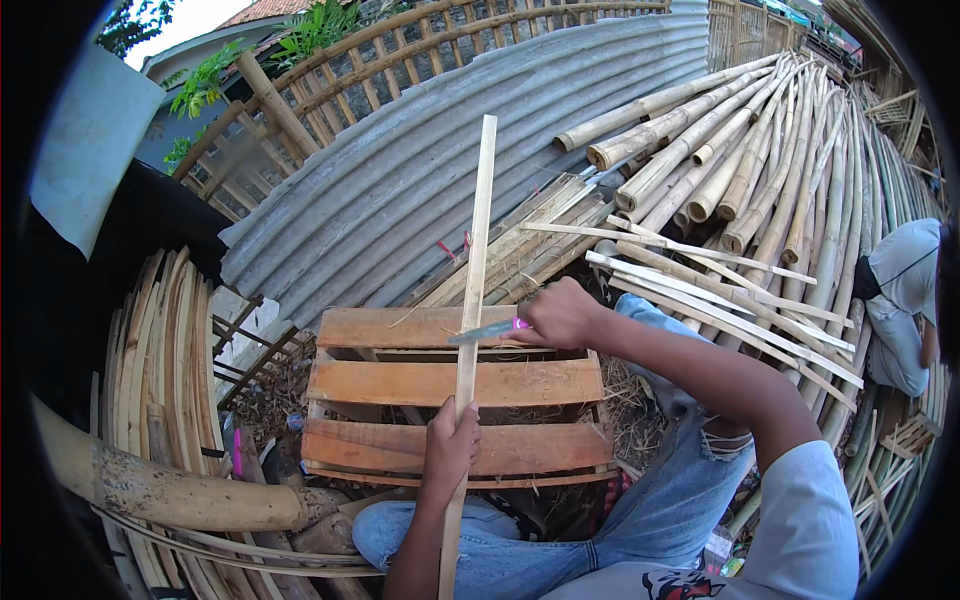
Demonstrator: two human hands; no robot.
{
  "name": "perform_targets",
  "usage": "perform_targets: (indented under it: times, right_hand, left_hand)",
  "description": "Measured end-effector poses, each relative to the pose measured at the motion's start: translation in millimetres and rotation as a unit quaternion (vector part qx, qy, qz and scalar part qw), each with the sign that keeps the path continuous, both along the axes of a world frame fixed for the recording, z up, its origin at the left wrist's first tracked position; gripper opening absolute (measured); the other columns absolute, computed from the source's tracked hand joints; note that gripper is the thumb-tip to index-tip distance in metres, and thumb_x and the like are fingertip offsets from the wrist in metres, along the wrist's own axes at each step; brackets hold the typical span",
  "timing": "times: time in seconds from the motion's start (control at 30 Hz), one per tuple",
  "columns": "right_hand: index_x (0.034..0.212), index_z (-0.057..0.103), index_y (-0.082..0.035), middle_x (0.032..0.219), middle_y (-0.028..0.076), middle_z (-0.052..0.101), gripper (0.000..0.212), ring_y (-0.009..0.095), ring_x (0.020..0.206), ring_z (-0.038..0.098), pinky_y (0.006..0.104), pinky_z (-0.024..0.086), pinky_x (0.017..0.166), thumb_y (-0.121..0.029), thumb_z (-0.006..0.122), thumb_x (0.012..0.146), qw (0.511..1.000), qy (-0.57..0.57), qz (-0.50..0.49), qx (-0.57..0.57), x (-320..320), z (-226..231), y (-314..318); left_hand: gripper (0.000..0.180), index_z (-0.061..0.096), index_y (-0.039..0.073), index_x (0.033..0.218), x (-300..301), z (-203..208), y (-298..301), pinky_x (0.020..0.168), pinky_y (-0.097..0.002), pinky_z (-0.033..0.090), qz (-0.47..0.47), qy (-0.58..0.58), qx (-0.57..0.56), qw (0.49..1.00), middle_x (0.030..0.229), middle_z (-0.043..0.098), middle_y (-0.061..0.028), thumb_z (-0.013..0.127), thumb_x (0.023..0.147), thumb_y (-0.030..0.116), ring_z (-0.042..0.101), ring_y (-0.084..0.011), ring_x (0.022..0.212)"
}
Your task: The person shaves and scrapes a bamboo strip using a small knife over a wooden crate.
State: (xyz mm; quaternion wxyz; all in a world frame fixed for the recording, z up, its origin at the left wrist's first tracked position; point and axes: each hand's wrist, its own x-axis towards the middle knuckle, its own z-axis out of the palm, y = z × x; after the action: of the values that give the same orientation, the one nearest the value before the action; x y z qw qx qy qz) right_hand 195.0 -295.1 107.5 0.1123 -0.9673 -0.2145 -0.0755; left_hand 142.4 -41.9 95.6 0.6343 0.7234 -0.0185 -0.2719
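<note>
A long pale bamboo strip [477, 240] rises steeply in front of me, its lower end running down past my legs. My left hand [452, 450] is closed around it below the middle. My right hand [565, 315] grips a knife [487, 332] by its pink handle, most of which the fingers hide. The grey blade points left and lies across the strip, above my left hand. Behind both is a low slatted wooden bench [450, 385] with gaps between its boards.
Split strips [150, 340] stand bundled at left, above a thick bamboo pole [180, 490]. Loose strips [730, 300] lie at right beside many stacked bamboo poles [740, 190]. Corrugated sheeting [400, 190] closes off the back. Another person [900, 300] sits at the far right.
</note>
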Motion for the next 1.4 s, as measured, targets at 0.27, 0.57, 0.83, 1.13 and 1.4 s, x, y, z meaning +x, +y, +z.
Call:
perform_targets:
  times: [0.27, 0.57, 0.83, 1.13, 1.4]
  right_hand:
    - [0.058, 0.061, -0.008, 0.055, 0.014, 0.059, 0.063, 0.034, 0.051, 0.060, 0.0437, 0.046, 0.047, -0.058, 0.040, 0.090, 0.999, -0.010, -0.048, 0.022, 10.8, -2.7, 34.5]
    - [0.062, 0.065, -0.009, 0.053, 0.013, 0.058, 0.062, 0.032, 0.050, 0.060, 0.0420, 0.044, 0.044, -0.056, 0.037, 0.092, 0.978, -0.038, -0.199, 0.044, 45.8, 10.1, -0.1]
    - [0.076, 0.060, 0.000, 0.066, 0.020, 0.059, 0.042, 0.037, 0.066, 0.059, 0.0451, 0.044, 0.062, -0.040, 0.054, 0.088, 0.961, 0.137, -0.053, 0.234, 23.1, 18.2, 13.7]
    - [0.074, 0.064, -0.002, 0.068, 0.021, 0.061, 0.027, 0.039, 0.071, 0.062, 0.0480, 0.049, 0.066, -0.027, 0.056, 0.080, 0.981, 0.170, 0.014, 0.089, -21.8, 6.1, 77.8]
    - [0.065, 0.065, -0.002, 0.066, 0.021, 0.062, 0.027, 0.039, 0.063, 0.063, 0.0472, 0.051, 0.059, -0.024, 0.056, 0.077, 0.993, 0.116, -0.030, 0.006, -15.4, 11.2, 92.5]
  left_hand:
    - [0.017, 0.041, 0.009, 0.085, 18.1, 3.2, 6.5, 0.033, -0.0189, 0.023, 0.055, 0.013, -0.058, 0.997, 0.055, 0.034, 0.0047, 0.045, 0.097, 0.022, 0.032, -0.0025, 0.039]
    - [0.021, 0.042, 0.008, 0.084, -3.9, 10.0, 2.4, 0.034, -0.0189, 0.025, 0.007, 0.096, -0.062, 0.993, 0.055, 0.033, 0.0047, 0.045, 0.097, 0.023, 0.031, -0.0025, 0.040]
    - [0.020, 0.042, 0.009, 0.085, -2.7, 10.1, 11.3, 0.032, -0.0188, 0.022, -0.007, 0.054, -0.091, 0.994, 0.054, 0.032, 0.0049, 0.047, 0.097, 0.023, 0.029, -0.0022, 0.039]
    - [0.016, 0.041, 0.010, 0.085, -2.4, 10.8, 12.8, 0.033, -0.0185, 0.023, 0.019, 0.039, -0.102, 0.994, 0.055, 0.033, 0.0061, 0.049, 0.096, 0.019, 0.030, -0.0015, 0.040]
    - [0.013, 0.045, 0.006, 0.095, -1.0, 4.6, 19.5, 0.036, -0.0193, 0.026, 0.022, -0.001, -0.050, 0.999, 0.056, 0.035, 0.0066, 0.049, 0.096, 0.018, 0.033, -0.0012, 0.043]
